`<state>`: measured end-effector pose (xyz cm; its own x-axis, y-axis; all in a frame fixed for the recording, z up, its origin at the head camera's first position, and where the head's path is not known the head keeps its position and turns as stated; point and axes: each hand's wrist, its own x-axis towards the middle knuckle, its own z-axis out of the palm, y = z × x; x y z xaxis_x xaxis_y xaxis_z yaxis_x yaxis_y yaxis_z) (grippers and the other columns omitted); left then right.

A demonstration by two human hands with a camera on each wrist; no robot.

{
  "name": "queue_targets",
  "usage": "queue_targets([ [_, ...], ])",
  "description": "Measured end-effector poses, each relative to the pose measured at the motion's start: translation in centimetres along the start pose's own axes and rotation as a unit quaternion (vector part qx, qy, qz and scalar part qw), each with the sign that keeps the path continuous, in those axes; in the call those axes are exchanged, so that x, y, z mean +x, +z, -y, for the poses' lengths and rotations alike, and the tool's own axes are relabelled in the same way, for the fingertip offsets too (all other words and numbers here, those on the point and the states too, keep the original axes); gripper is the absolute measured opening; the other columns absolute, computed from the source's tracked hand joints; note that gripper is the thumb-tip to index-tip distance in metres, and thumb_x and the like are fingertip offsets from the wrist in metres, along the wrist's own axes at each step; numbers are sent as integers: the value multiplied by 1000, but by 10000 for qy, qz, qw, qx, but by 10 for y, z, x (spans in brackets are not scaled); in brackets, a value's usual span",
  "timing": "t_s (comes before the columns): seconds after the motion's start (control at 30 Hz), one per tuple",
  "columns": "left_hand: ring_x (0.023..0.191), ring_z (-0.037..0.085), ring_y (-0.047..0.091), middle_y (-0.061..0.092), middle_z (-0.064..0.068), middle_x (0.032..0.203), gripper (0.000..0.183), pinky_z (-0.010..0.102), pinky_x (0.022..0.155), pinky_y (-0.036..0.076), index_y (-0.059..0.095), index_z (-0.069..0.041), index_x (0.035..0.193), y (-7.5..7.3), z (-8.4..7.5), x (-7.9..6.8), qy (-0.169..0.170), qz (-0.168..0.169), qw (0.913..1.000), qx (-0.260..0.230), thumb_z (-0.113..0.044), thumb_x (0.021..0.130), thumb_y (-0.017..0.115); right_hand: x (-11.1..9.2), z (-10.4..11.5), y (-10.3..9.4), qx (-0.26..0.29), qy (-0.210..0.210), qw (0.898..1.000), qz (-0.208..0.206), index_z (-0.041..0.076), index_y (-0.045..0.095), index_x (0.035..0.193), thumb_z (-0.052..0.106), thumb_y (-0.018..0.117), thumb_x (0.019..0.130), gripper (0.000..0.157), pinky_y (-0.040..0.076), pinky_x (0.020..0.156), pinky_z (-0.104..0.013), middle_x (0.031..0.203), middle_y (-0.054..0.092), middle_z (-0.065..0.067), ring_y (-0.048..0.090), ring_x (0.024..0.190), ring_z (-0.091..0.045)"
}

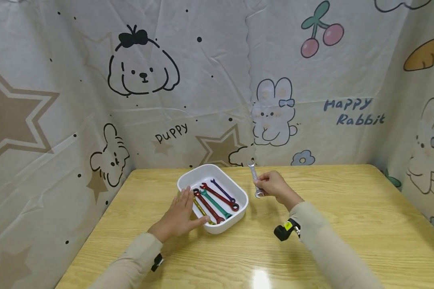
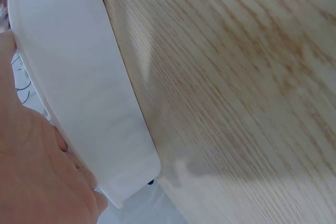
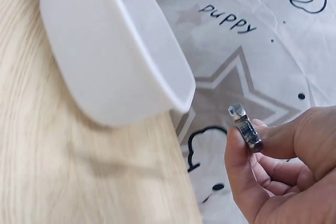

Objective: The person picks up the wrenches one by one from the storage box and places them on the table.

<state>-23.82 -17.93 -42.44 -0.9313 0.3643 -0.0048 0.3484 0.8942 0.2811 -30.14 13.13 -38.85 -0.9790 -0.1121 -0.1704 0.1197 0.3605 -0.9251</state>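
Note:
A silver open-ended wrench [image 1: 253, 171] is pinched between the thumb and fingers of my right hand [image 1: 276, 188], held upright above the table just right of a white plastic tray [image 1: 220, 229]. The right wrist view shows that wrench [image 3: 244, 127] nearly end-on. My left hand [image 1: 177, 216] rests on the tray's left rim, fingers extended and thumb spread toward the near corner. Inside the tray lie several colored wrenches side by side: a purple one [image 1: 222, 190], two red ones, a green one [image 1: 215, 204] and a yellow one [image 1: 199, 207] partly hidden by my left hand.
The tray stands on a light wood table [image 1: 311, 241], near its back edge. A printed fabric curtain [image 1: 209, 80] hangs behind the table and along both sides. Small black cameras [image 1: 283, 232] are strapped at both wrists.

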Motion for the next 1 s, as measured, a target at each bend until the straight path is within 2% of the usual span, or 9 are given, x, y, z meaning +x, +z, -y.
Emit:
queue_targets([
  [0.23, 146, 37, 0, -1, 22, 158, 106, 51, 117, 8, 9, 7, 150, 1, 3, 1, 15, -32, 10000, -25, -70, 88, 45, 0, -30, -4, -357, 264, 9990, -6, -13, 60, 106, 7, 55, 97, 22, 54, 63, -27, 84, 62, -12, 60, 66, -11],
  [0.47, 146, 37, 0, -3, 21, 158, 106, 49, 118, 8, 8, 7, 150, 0, 1, 1, 24, 54, 10000, 14, -70, 88, 46, 1, -56, 1, -667, 404, 9969, -93, -9, 63, 95, 6, 57, 95, 16, 47, 54, -22, 72, 60, -7, 52, 59, -10],
  [0.8, 146, 37, 0, -4, 20, 158, 107, 49, 118, 8, 9, 7, 150, 0, 2, 1, 30, 5, 10000, 9, -70, 87, 47, 1, -70, 9, -37, 479, 9987, -146, -12, 57, 93, 0, 58, 93, 12, 50, 50, -19, 74, 54, -7, 56, 54, -8],
  [1.0, 146, 37, 0, -1, 21, 159, 109, 48, 118, 8, 9, 7, 150, 1, 2, 1, -4, 6, 10000, 30, -72, 86, 46, 2, -69, 12, 54, 571, 9982, -164, -10, 56, 93, 0, 59, 93, 11, 53, 52, -22, 76, 57, -10, 59, 54, -9],
])
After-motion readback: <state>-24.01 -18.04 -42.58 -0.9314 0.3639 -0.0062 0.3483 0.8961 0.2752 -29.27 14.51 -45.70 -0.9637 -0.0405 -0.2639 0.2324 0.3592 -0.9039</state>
